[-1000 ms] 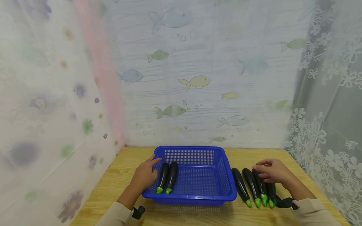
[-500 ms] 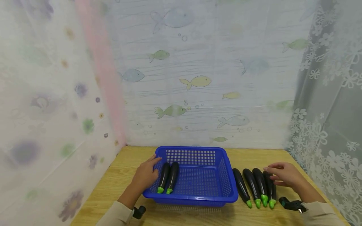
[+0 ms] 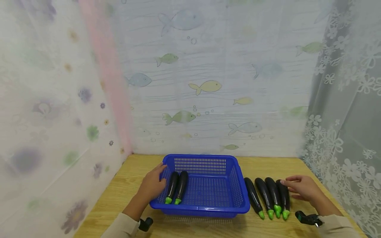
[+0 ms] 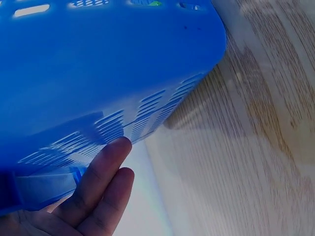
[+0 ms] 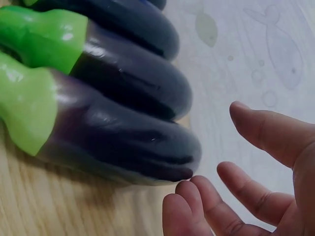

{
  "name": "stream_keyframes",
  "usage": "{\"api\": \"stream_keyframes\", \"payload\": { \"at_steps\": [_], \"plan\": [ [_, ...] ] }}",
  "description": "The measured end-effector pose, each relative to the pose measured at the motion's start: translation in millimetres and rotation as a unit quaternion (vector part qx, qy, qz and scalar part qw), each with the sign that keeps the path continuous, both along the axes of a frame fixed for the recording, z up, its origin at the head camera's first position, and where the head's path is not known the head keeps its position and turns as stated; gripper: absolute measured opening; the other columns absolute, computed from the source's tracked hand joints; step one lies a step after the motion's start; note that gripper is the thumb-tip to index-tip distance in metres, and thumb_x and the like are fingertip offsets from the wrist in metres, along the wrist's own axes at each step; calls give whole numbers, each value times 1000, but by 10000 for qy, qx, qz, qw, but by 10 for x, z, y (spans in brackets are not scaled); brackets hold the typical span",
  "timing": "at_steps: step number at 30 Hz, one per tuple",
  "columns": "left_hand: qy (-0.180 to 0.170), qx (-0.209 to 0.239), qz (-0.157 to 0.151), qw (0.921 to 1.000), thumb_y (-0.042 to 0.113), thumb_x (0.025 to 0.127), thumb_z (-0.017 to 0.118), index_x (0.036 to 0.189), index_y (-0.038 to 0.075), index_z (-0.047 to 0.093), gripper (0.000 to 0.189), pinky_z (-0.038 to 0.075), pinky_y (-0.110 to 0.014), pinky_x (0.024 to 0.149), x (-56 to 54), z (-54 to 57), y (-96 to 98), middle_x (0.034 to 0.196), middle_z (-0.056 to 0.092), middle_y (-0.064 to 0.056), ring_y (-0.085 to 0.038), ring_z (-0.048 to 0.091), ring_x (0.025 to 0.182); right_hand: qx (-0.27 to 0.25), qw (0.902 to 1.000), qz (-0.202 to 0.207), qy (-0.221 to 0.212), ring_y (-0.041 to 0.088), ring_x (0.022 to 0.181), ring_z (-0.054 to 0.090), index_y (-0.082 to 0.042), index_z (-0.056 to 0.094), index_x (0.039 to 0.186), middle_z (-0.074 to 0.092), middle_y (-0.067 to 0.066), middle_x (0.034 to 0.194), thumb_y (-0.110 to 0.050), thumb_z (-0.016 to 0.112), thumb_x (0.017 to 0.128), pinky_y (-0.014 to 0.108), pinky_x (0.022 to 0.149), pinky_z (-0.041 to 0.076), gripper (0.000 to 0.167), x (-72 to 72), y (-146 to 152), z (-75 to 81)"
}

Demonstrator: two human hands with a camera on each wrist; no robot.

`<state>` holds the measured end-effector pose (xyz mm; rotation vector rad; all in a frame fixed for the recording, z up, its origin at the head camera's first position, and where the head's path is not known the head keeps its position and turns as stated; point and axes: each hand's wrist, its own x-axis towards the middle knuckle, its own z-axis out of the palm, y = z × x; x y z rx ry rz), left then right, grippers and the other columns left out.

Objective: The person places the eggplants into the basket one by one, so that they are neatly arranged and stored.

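Observation:
My left hand (image 3: 151, 183) holds the left rim of a blue plastic basket (image 3: 205, 208). In the left wrist view, two fingers (image 4: 106, 162) lie against the slotted outer wall. Two dark eggplants (image 3: 181, 188) with green stem ends rest side by side inside the basket, near that hand. Several more lie in a row on the table to the basket's right. My right hand (image 3: 303, 188) is at the far end of the rightmost eggplant (image 3: 284, 198), fingers spread and thumb raised. In the right wrist view its fingertips are right at that eggplant's (image 5: 123, 135) rounded end.
The light wooden table (image 3: 119, 198) bears the basket and the eggplants. Behind it hangs a fish-patterned curtain (image 3: 208, 115). A flowered sheet (image 3: 59, 132) hangs at the left and a lace curtain (image 3: 336, 138) at the right.
My right hand has moved right and slightly toward me, from above the eggplant row to the end of the rightmost eggplant. My left hand has stayed at the basket rim.

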<state>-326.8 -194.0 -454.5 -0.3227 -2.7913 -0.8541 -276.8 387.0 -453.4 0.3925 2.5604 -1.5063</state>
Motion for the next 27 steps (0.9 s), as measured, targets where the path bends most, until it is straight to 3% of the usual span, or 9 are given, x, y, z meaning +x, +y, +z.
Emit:
{"api": "stream_keyframes", "payload": {
  "at_steps": [10,17,21,23,27],
  "plan": [
    [-268,11,108,9996,17,94,57,156,10,47,63,34,-66,116,-72,-64,-36,167,34,-18,-46,36,150,62,10000,-23,-49,14,92,70,15,41,146,64,29,127,-43,72,95,40,75,63,83,-14,17,-106],
    [-308,-44,68,9995,16,95,55,156,7,46,63,35,-65,117,-54,-42,-18,167,34,-18,-46,36,150,92,9999,-65,-87,15,80,68,15,38,147,72,11,98,-40,71,96,39,70,61,82,-16,25,-156],
    [-338,-38,80,9994,16,95,54,156,7,45,63,35,-65,116,-44,-19,-3,167,34,-19,-46,37,150,-70,9997,-141,-194,13,79,69,15,37,148,73,9,97,-40,74,94,40,71,62,85,-17,33,-175],
    [-346,-41,88,9994,16,95,55,156,7,46,63,36,-65,116,-47,-12,-1,167,34,-19,-47,37,150,-131,9995,-153,-235,13,84,71,15,37,148,73,11,107,-40,75,93,41,74,63,87,-25,38,-187],
    [-347,-36,96,9993,16,95,55,156,6,46,63,36,-66,116,-43,-1,-4,166,35,-19,-47,38,149,-260,9993,-135,-226,13,85,73,16,35,148,74,10,107,-37,75,93,41,75,64,86,-35,38,-214]
  ]
}}
